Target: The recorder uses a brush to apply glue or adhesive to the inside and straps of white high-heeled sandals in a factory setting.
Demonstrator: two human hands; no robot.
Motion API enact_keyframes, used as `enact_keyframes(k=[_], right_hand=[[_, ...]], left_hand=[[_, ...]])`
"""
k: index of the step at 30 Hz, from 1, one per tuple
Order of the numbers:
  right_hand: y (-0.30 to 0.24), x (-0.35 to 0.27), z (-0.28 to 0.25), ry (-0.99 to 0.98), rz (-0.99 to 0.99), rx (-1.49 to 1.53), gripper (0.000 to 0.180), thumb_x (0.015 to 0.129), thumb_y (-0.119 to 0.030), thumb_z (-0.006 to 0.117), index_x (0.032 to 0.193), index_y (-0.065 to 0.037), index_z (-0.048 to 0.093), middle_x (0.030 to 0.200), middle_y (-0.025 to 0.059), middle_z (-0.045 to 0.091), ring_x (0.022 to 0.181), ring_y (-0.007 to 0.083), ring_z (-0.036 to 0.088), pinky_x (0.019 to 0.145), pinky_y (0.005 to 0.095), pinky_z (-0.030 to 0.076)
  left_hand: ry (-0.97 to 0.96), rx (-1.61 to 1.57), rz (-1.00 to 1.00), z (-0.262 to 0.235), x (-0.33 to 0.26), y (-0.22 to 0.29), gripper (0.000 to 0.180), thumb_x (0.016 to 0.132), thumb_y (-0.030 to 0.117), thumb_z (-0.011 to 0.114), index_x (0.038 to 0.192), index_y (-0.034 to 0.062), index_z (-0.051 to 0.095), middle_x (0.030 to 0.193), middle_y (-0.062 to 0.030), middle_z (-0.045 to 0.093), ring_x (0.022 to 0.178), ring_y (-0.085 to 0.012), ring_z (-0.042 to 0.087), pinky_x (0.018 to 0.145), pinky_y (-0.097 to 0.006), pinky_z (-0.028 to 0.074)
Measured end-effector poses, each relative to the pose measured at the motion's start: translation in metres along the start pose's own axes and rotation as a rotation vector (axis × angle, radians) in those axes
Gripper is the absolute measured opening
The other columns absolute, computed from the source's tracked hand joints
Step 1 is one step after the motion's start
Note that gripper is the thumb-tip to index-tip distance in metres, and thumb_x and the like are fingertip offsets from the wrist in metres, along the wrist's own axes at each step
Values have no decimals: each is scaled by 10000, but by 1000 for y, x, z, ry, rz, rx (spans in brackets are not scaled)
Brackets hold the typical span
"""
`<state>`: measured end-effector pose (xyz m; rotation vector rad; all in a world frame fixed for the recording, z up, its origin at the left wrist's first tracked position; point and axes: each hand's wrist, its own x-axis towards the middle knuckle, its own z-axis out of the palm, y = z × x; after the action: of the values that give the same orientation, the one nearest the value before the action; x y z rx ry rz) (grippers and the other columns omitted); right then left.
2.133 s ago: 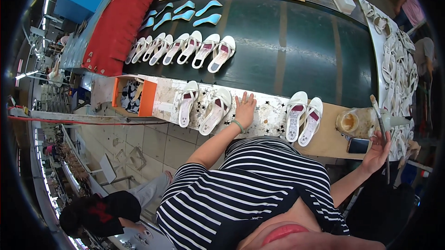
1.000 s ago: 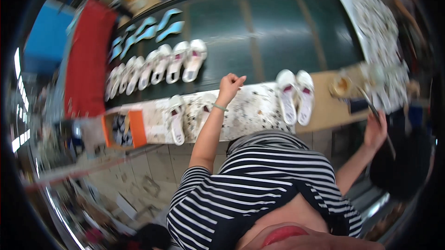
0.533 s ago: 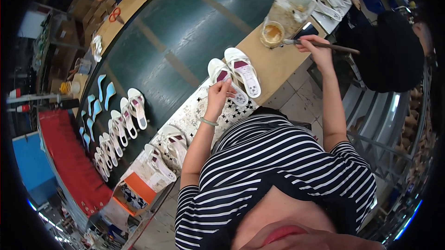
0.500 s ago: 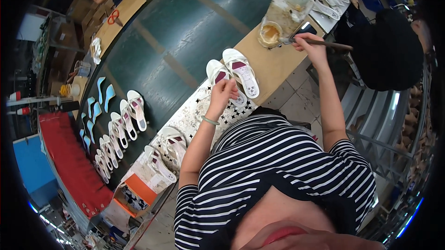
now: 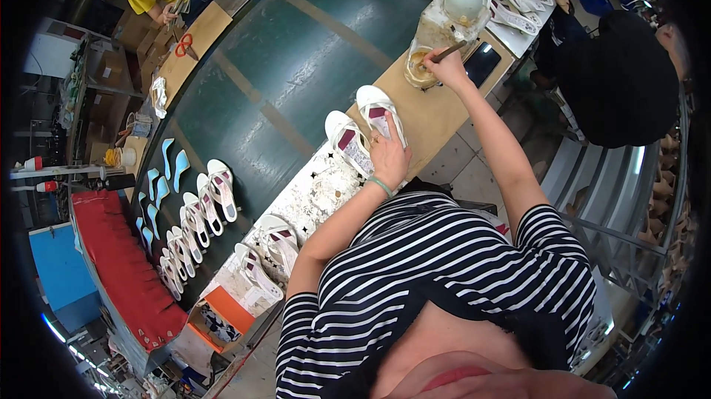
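Two white sandals lie side by side on the bench (image 5: pixel 315 198): the right-hand sandal (image 5: pixel 372 97) under the left hand (image 5: pixel 390 158), the left-hand sandal (image 5: pixel 342 131) just beside it. Left hand has one finger laid out along the insole; remaining fingers curl over the heel end, but whether they grip or merely rest cannot be told. Right fingers closed around a brush (image 5: pixel 453 49), its head down inside the glass jar (image 5: pixel 419 82). Main risk, by judgement: an overloaded brush could drip on the white straps or cardboard (image 5: pixel 437 114) on its way out. A sideways tug might tip the jar; a backward knock could reach the phone (image 5: pixel 483 62), lying near the right wrist. Pushing on the sandal may shove it into its neighbour. Room: sandal heels sit close to the bench's near edge, so little slack toward the body. Cardboard between sandal and jar is bare; beyond, the green belt (image 5: pixel 311 66) offers wide open space. Pale bottle (image 5: pixel 465 5) crowds the jar's far side.
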<state>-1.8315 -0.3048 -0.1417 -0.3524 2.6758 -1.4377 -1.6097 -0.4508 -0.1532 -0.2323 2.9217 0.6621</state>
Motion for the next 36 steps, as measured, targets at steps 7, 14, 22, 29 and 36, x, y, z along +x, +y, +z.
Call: enact_keyframes(k=[7,14,22,29,36], right_hand=[[-33,-6,-42,77,137,478,133,820,-90,645,831,42,661,711,84,669,616,155,685,513,245,533],[-14,-15,-44,-89,231,576,167,861,-114,608,863,51,637,738,131,674,606,200,682,520,288,549],[2,-35,-53,1,245,741,208,880,-136,613,945,62,618,788,165,669,701,287,703,614,373,591],[-76,-61,-78,-417,103,1431,245,963,-187,532,1060,20,621,961,153,690,822,239,693,700,343,582],[-244,-116,-52,-521,-555,821,163,898,-35,578,992,80,645,1024,229,656,866,290,686,813,379,576]], left_hand=[[151,-910,-171,8,13,-29,1144,717,-48,714,1525,114,-79,1134,-357,542,935,-446,610,827,-394,515],[7,-1792,-453,-43,0,-80,877,809,-52,610,1493,-69,61,1258,-246,526,974,-266,639,771,-358,558],[56,-2230,-129,-129,-52,-154,554,834,-59,554,1358,-60,375,1211,-242,565,1062,-345,614,965,-440,504],[85,-2117,257,-184,-72,-135,767,813,-63,530,1488,129,221,1489,-306,270,1321,-482,377,1087,-540,371],[53,-2002,224,-188,-65,-111,827,865,-51,582,1511,207,134,1436,-183,401,1282,-424,457,1042,-519,438]])
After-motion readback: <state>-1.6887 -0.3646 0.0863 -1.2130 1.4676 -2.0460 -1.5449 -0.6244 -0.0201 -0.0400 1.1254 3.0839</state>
